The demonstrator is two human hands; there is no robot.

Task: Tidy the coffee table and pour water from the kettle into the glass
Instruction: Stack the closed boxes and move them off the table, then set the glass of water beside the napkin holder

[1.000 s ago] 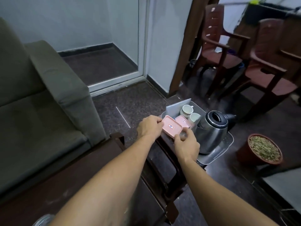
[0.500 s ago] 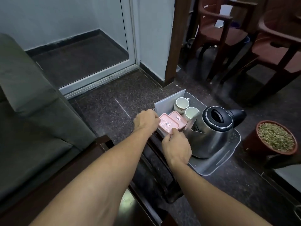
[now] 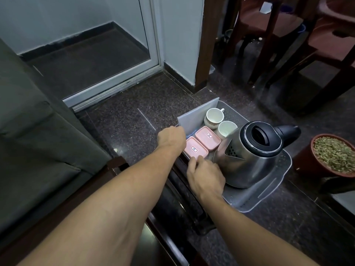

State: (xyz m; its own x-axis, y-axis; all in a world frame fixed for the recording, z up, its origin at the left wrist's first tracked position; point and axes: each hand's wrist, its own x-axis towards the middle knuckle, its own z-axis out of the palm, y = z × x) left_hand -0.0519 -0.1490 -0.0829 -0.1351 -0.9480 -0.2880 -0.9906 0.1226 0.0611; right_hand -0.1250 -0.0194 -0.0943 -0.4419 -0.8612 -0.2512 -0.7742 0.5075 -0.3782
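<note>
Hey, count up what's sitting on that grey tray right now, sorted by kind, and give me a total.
On the grey tray:
Pink lidded boxes: 2 (near one, far one)
White cups: 2 (one with a handle, one beside the kettle)
Steel kettle: 1
Upright grey card: 1
Total: 6

Dim, soft indoor light — glare on the kettle [image 3: 247, 156], wide-angle bending at edges.

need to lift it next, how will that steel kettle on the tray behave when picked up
The kettle is probably rigid and fairly heavy if filled; its water level is hidden. The polished steel body looks slippery, so the black handle is the safer grip. Its wide base on the grey tray suggests it won't tip easily.
</note>
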